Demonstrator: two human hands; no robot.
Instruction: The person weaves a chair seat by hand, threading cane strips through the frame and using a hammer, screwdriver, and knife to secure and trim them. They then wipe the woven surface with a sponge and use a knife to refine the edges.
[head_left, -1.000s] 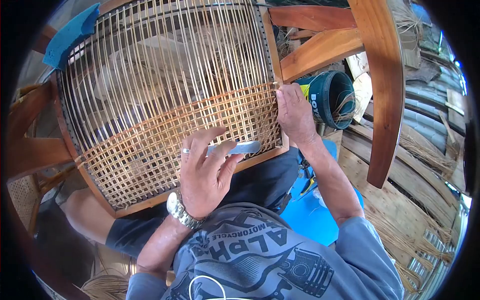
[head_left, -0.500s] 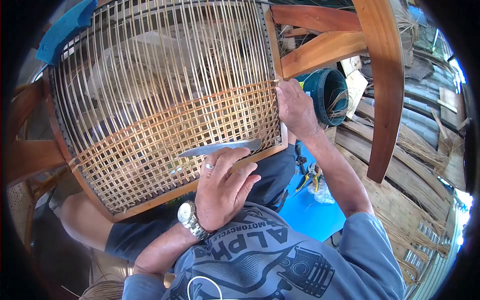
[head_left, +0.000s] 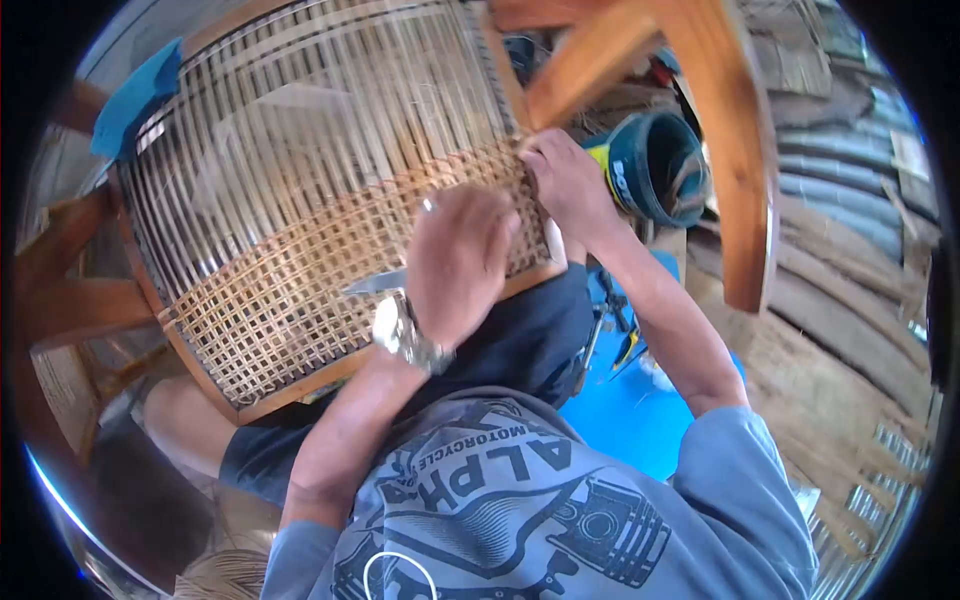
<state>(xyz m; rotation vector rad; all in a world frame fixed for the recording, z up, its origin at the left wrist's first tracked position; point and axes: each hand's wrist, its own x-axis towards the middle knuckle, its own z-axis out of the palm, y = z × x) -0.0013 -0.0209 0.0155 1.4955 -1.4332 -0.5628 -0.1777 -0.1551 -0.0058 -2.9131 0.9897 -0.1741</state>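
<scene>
A wooden chair frame [head_left: 300, 387] lies across my lap, with cane strands strung over it. The lower part is woven into a lattice [head_left: 310, 300]; higher up, only lengthwise strands show. Over the weave, my left hand [head_left: 460, 262] is closed on a knife, whose blade [head_left: 374, 283] sticks out toward the left. My right hand [head_left: 568, 182] pinches at the frame's right edge, beside the top of the woven part; what lies between its fingertips is too small to tell.
A dark green bucket [head_left: 672, 170] stands right of my right hand. Curved chair wood [head_left: 745, 190] rises beyond it. Tools with yellow handles [head_left: 627, 348] lie on a blue surface [head_left: 620, 420]. A blue piece [head_left: 135, 100] hangs at the frame's upper left corner.
My left hand has moved up over the weave and turned, its fingers now curled in, with the knife. The view has shifted, and the chair frame appears tilted slightly differently.
</scene>
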